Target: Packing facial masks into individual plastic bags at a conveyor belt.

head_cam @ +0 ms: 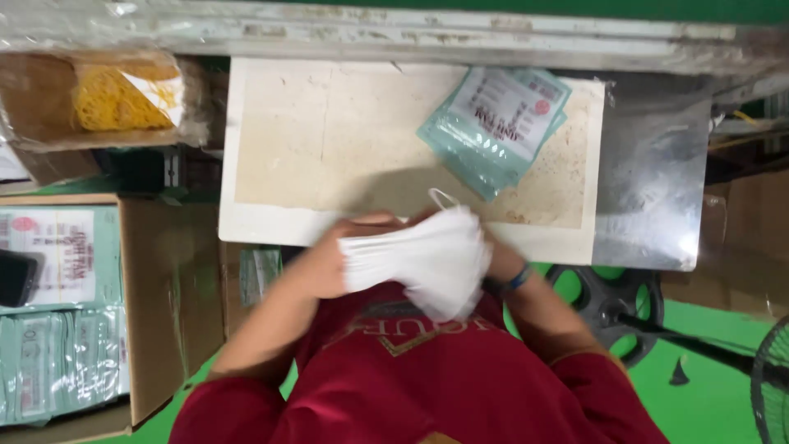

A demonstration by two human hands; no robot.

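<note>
Both of my hands hold a stack of white face masks (419, 261) close to my chest, at the near edge of a pale work board (329, 140). My left hand (322, 261) grips the left end of the stack. My right hand (496, 256), with a dark band on its wrist, closes over the right end and is mostly hidden behind the masks. One ear loop sticks up from the top of the stack. A few flat teal pouches with white printed labels (497, 123) lie on the board's far right part, apart from my hands.
At the left, an open cardboard box (164, 312) holds several filled teal pouches. A bag of yellow rubber bands (115, 99) lies at the far left. Right of the board are a shiny metal sheet (653, 189), a black wheel (608, 304) and a fan (768, 386).
</note>
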